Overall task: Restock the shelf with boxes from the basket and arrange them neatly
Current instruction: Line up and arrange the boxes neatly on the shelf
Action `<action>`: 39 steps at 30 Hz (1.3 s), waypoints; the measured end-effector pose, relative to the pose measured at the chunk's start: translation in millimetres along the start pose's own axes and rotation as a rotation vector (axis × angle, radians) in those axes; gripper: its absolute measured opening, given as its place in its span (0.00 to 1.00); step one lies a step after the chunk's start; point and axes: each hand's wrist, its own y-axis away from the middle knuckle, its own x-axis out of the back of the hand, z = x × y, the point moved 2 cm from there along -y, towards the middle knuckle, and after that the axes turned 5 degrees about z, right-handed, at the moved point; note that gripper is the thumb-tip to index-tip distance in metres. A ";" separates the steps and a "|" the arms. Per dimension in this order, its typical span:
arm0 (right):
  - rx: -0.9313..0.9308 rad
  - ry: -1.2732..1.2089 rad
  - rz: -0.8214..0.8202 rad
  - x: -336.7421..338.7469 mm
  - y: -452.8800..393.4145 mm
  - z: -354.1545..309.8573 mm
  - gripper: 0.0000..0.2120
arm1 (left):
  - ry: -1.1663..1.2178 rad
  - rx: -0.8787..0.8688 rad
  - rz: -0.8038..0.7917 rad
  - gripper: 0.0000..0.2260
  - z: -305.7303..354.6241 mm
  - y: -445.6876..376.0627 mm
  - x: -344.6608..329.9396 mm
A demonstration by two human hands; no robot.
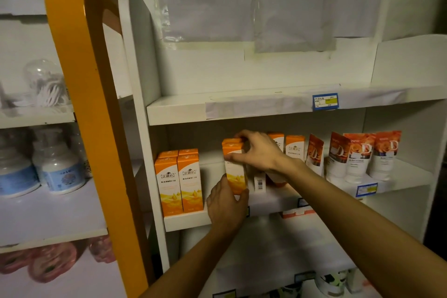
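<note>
An orange-and-white box (pixel 234 169) stands upright in the middle of the white shelf (pixel 186 222). My left hand (pixel 226 203) grips its lower end from below. My right hand (pixel 257 152) pinches its top, thumb in front and fingers over the top edge. A second box appears pressed right behind it. Several matching boxes (pixel 179 181) stand in a neat block at the shelf's left end. More of the same boxes (pixel 294 147) stand further back on the right, partly hidden by my right hand. The basket is out of view.
Orange-and-white tubes (pixel 360 155) stand at the shelf's right end. An orange curved post (pixel 92 104) rises on the left. Left of it stand white bottles with blue labels (pixel 60 169). The shelf above carries a blue price tag (pixel 325 101).
</note>
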 end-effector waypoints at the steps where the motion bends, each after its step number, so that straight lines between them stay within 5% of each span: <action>1: -0.006 -0.047 -0.001 1.8 2.4 0.9 0.37 | 0.037 -0.014 -0.008 0.21 0.7 2.2 0.0; 7: 0.043 0.070 -0.004 4.4 14.7 -3.0 0.40 | 0.100 -0.081 -0.028 0.20 5.1 12.8 7.4; 12: -0.012 -0.120 -0.042 -2.0 12.9 -13.2 0.39 | 0.118 -0.020 -0.111 0.21 15.7 10.9 18.4; 19: -0.161 -0.441 0.107 -27.9 17.8 14.2 0.38 | 0.059 -0.035 -0.160 0.25 6.7 2.0 6.8; 24: -0.182 -0.529 0.273 -42.8 30.6 25.6 0.34 | 0.053 -0.005 -0.175 0.36 0.9 4.2 -7.0; 30: -0.205 -0.733 0.282 -48.1 27.3 33.6 0.36 | -0.005 0.001 -0.071 0.20 2.3 -2.4 -7.1; 34: -0.237 -0.793 0.221 -49.8 28.2 30.1 0.44 | 0.024 -0.010 -0.036 0.20 1.6 -2.4 -6.1; 39: -0.223 -0.651 0.123 -50.7 46.9 36.3 0.39 | -0.006 -0.032 -0.040 0.20 3.7 0.0 -3.9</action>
